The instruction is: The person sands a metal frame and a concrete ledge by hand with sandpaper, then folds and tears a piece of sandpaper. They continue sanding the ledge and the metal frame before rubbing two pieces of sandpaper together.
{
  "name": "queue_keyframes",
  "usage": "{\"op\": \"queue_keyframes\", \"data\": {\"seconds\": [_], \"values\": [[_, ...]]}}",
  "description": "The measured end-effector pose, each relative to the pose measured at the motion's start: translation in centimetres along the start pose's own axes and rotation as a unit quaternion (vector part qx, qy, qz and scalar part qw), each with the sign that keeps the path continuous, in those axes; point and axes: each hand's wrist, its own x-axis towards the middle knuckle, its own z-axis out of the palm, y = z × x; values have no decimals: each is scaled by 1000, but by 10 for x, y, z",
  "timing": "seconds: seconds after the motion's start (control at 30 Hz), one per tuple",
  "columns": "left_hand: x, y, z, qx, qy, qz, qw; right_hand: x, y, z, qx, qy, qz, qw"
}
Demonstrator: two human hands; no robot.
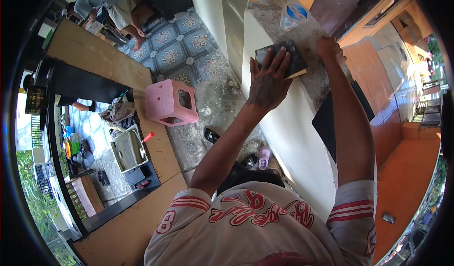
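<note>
My left hand (269,84) lies on a flat, dark rectangular piece (294,53) with a tan edge, on top of a rough grey ledge (312,79). Its fingers are stretched out and a little apart; the thumb is mostly hidden. To the right, my right hand (329,51) is closed beside the ledge's right edge, and whatever it may hold does not show. Beyond both hands, a clear plastic container with a blue label (295,13) sits on the ledge. Partly behind my right forearm is a black sheet (326,122).
A pink plastic stool (165,100) stands on the floor to my left. Sandals (264,158) lie near my feet. Behind a low wall (94,53), another person (106,4) bends over at the upper left. A tray (128,149) rests by the left opening.
</note>
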Motion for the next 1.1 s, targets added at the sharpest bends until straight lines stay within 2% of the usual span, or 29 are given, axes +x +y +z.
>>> {"op": "queue_keyframes", "data": {"seconds": [0.07, 0.17, 0.33, 0.4, 0.43, 0.5, 0.57, 0.63, 0.77, 0.9, 0.97, 1.03, 1.1], "values": [[-14, 10, 1, -19, -19, -28, 999, -37, -14, -36, -25, -20, 9, 999], [-21, 14, -1, -45, -45, -51, 997, 17, 8, 18, -16, 5, -6, 1000], [-13, 9, 6, -74, -36, -61, 995, 20, 8, 17, 1, -3, -2, 1000], [-11, 11, 15, -149, 33, -60, 986, 21, 7, 17, 3, -2, 3, 1000], [-10, 14, 19, -150, 33, -59, 986, 19, 6, 16, 0, 2, 5, 1000], [-12, 23, 28, -289, 88, -132, 944, 24, 11, 24, -4, 3, 9, 1000], [-10, 25, 33, -279, 114, -134, 944, 42, 21, 41, -16, 12, -18, 1000], [-7, 29, 33, -334, 131, -174, 917, 37, 19, 36, -11, 13, -15, 1000], [-4, 23, 45, -326, 136, -166, 921, 15, 8, 18, -2, 15, 2, 1000], [-15, 10, 49, -302, 153, -110, 935, 3, 2, 7, -5, 25, 5, 1000], [-26, 15, 49, -381, 142, -117, 906, -37, -12, -33, -5, -8, 10, 1000], [-41, 23, 47, -358, 174, -93, 913, -38, -13, -33, -8, -6, 9, 1000], [-58, 30, 42, -510, 106, -217, 826, -39, -14, -36, -12, -2, 9, 1000]]}}
